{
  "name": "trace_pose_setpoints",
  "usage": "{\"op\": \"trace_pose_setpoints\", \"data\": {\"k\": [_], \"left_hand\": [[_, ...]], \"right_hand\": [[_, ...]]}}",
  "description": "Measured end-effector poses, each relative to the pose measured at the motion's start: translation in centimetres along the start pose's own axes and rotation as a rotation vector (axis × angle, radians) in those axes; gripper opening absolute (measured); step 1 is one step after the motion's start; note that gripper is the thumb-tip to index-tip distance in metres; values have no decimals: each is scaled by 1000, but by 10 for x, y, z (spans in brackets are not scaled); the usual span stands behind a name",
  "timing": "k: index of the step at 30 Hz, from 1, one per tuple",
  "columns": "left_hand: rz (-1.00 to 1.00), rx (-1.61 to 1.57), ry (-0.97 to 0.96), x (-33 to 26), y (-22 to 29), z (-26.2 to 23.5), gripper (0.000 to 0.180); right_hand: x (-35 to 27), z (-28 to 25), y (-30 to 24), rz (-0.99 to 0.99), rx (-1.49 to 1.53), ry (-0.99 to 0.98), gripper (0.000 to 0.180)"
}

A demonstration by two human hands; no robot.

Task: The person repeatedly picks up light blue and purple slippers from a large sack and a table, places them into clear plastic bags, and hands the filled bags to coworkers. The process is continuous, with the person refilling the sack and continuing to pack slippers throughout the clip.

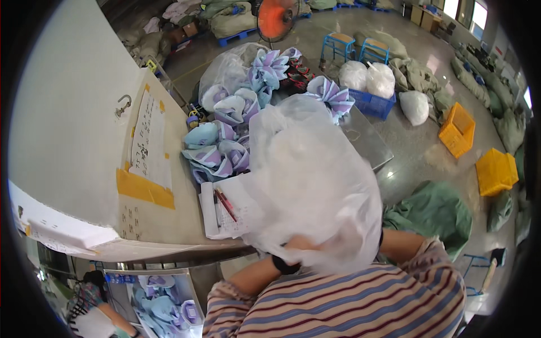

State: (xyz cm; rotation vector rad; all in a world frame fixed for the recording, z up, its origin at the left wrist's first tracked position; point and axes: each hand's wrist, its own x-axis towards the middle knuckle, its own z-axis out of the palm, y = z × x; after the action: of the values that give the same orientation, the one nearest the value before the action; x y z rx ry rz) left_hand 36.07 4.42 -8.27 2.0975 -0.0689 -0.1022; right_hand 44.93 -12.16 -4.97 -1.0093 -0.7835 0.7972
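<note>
A large translucent white plastic bag (315, 174) balloons up in front of my body and looks partly blurred. My left hand (303, 243) is closed at its near edge, the fingers partly covered by the film. A dark band circles that wrist. On the other side, my right forearm (403, 246) reaches behind the bag, which hides the right hand's fingers. Left of the bag, stacks of cupped pale-blue and purple fabric pieces (217, 152) lie on the table. Nearer to me is an open notebook (242, 208) with a red pen (226, 205) on it.
A grey-white cabinet (73, 112) stands close on the left. Beyond the table are an orange fan (276, 21), blue-framed stools (339, 46) and a blue crate (369, 104) of white bags. Yellow crates (457, 130) and green cloth (434, 214) lie right. A person (98, 307) is lower left.
</note>
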Motion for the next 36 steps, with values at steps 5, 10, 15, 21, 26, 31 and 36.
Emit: {"op": "trace_pose_setpoints", "data": {"k": [5, 10, 15, 21, 26, 31, 36], "left_hand": [[248, -234, 15, 24, 40, 4, 58], [5, 258, 598, 64, -49, -18, 78], [-340, 567, 753, 93, -111, 4, 79], [-353, 314, 970, 107, -101, -2, 68], [-66, 152, 527, 137, 17, 4, 58], [-134, 189, 1269, 119, 24, -17, 62], [-259, 433, 1023, 137, -22, -24, 71]], "right_hand": [[-51, -157, 17, -210, -895, 656, 28], [-26, -201, -67, -651, -1020, 1409, 29], [77, -235, 72, 103, -1772, 573, 26], [145, -240, 129, 139, -1463, -761, 17], [252, -193, 142, 222, -1137, -1025, 22], [346, -257, 206, 243, -1062, -210, 65], [295, -210, 110, 371, -691, -5, 103]]}}
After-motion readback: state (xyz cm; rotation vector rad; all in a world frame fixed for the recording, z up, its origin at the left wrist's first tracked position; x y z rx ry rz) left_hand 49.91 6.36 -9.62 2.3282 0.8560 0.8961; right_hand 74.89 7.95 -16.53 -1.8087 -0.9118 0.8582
